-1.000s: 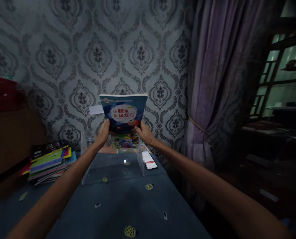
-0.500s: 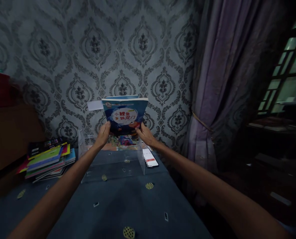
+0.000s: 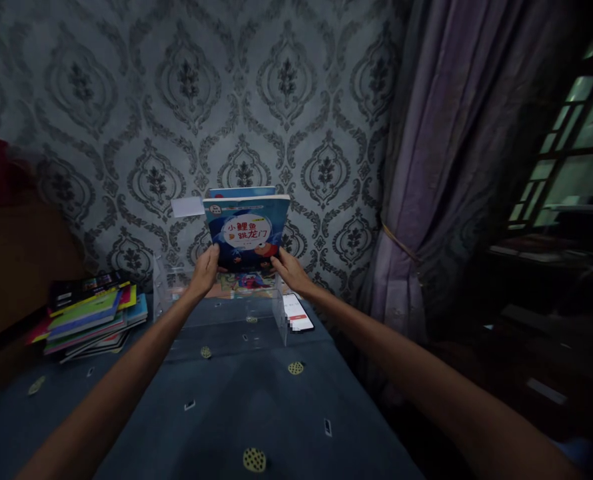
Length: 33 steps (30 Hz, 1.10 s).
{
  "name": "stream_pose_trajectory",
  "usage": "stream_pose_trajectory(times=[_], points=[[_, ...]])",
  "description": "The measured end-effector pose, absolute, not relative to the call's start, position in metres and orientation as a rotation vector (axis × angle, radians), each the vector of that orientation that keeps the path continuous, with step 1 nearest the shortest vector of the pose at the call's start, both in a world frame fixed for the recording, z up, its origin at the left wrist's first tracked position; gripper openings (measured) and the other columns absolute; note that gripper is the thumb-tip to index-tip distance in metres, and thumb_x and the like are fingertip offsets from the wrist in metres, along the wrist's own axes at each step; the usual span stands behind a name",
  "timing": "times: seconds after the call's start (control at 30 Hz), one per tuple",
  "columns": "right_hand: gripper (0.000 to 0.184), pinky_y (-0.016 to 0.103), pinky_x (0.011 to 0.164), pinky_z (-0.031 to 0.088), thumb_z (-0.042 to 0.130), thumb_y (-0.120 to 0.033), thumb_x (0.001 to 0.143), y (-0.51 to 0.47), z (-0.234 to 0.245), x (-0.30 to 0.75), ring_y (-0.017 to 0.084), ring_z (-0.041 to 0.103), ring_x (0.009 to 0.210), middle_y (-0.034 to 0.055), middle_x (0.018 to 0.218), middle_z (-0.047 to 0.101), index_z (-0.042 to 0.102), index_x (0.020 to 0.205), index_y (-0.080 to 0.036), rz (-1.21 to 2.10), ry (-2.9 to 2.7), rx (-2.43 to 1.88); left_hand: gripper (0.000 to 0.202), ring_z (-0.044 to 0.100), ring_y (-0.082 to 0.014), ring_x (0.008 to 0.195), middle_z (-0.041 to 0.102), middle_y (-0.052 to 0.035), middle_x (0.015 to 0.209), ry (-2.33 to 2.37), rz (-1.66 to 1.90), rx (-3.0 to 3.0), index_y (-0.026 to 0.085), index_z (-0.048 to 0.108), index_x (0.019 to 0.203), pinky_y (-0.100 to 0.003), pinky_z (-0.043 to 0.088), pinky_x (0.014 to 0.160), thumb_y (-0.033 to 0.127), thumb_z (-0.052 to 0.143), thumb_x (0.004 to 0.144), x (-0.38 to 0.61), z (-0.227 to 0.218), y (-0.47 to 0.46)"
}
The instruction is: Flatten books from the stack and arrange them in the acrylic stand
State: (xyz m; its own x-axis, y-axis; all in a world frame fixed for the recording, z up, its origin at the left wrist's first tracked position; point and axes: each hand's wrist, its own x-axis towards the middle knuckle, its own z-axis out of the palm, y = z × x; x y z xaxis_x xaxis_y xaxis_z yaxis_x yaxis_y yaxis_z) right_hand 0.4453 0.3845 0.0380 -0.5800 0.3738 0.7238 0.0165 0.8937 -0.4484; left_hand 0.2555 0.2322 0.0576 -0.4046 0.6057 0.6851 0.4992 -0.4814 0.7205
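A blue picture book with a fish drawing and Chinese title is held upright between both hands. My left hand is closed on its lower left edge, and my right hand grips the lower right edge. Behind it, the top of another blue book shows; the rest is hidden. Below and around the hands stands a clear acrylic stand with colourful book covers at its back. A white card sticks up at the stand's upper left.
A phone with its screen lit lies just right of the stand. Several books are piled at the left, near a cardboard box. The dark blue cloth covers the table, whose right edge runs beside a purple curtain.
The front book has shifted slightly left and sits a little lower against the book behind, whose cover shows more. The view has turned slightly. Both hands keep their grip.
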Motion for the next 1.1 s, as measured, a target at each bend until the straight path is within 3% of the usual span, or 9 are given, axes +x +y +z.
stream_pose_trajectory(times=[0.23, 0.47, 0.57, 0.73, 0.87, 1.0, 1.1], points=[[0.012, 0.038, 0.077, 0.049, 0.048, -0.030, 0.088, 0.392, 0.041, 0.444, 0.023, 0.054, 0.083, 0.0069, 0.089, 0.058, 0.055, 0.085, -0.021, 0.379, -2.061, -0.348, 0.051, 0.057, -0.0165, 0.072, 0.055, -0.0024, 0.083, 1.609, 2.022, 1.714, 0.017, 0.056, 0.085, -0.028, 0.057, 0.058, 0.067, 0.043, 0.090, 0.258, 0.056, 0.230], [0.005, 0.036, 0.074, 0.049, 0.053, -0.026, 0.082, 0.396, 0.037, 0.443, 0.023, 0.053, 0.082, 0.0057, 0.085, 0.053, 0.054, 0.080, -0.021, 0.358, -2.037, -0.372, 0.049, 0.060, -0.0182, 0.070, 0.056, -0.0037, 0.083, 1.816, 1.929, 1.811, 0.018, 0.055, 0.086, -0.030, 0.055, 0.058, 0.061, 0.033, 0.096, 0.258, 0.055, 0.230], [0.006, 0.035, 0.074, 0.050, 0.060, -0.025, 0.077, 0.400, 0.033, 0.445, 0.022, 0.055, 0.081, 0.0048, 0.085, 0.054, 0.056, 0.078, -0.021, 0.370, -2.036, -0.391, 0.039, 0.059, -0.0187, 0.071, 0.055, -0.0025, 0.077, 1.998, 1.865, 1.865, 0.020, 0.051, 0.078, -0.031, 0.053, 0.067, 0.051, 0.036, 0.097, 0.255, 0.057, 0.228], [0.019, 0.036, 0.078, 0.051, 0.060, -0.020, 0.074, 0.406, 0.030, 0.445, 0.021, 0.059, 0.082, 0.0051, 0.089, 0.060, 0.061, 0.093, -0.018, 0.406, -2.011, -0.433, 0.016, 0.060, -0.0244, 0.089, 0.059, -0.0061, 0.085, 2.345, 1.749, 1.868, 0.020, 0.050, 0.089, -0.040, 0.048, 0.087, 0.032, 0.041, 0.097, 0.248, 0.057, 0.224], [0.032, 0.039, 0.084, 0.053, 0.058, -0.022, 0.078, 0.406, 0.028, 0.444, 0.022, 0.063, 0.087, 0.0072, 0.095, 0.065, 0.060, 0.109, -0.017, 0.433, -1.985, -0.456, 0.018, 0.063, -0.0276, 0.095, 0.063, -0.0120, 0.096, 2.522, 1.583, 1.859, 0.017, 0.050, 0.103, -0.042, 0.048, 0.087, 0.028, 0.037, 0.098, 0.243, 0.053, 0.223], [0.045, 0.046, 0.098, 0.048, 0.056, -0.024, 0.081, 0.405, 0.022, 0.443, 0.027, 0.063, 0.106, 0.0132, 0.114, 0.066, 0.058, 0.125, -0.016, 0.441, -1.946, -0.476, 0.022, 0.064, -0.0272, 0.095, 0.065, -0.0129, 0.096, 2.614, 1.391, 1.904, 0.016, 0.054, 0.100, -0.039, 0.048, 0.086, 0.023, 0.033, 0.098, 0.243, 0.051, 0.223], [0.048, 0.048, 0.108, 0.043, 0.053, -0.022, 0.082, 0.403, 0.015, 0.441, 0.028, 0.059, 0.120, 0.0115, 0.126, 0.065, 0.058, 0.130, -0.019, 0.459, -1.936, -0.463, 0.024, 0.066, -0.0265, 0.090, 0.066, -0.0121, 0.090, 2.687, 1.271, 1.895, 0.016, 0.056, 0.097, -0.037, 0.049, 0.083, 0.019, 0.032, 0.097, 0.246, 0.050, 0.224]])
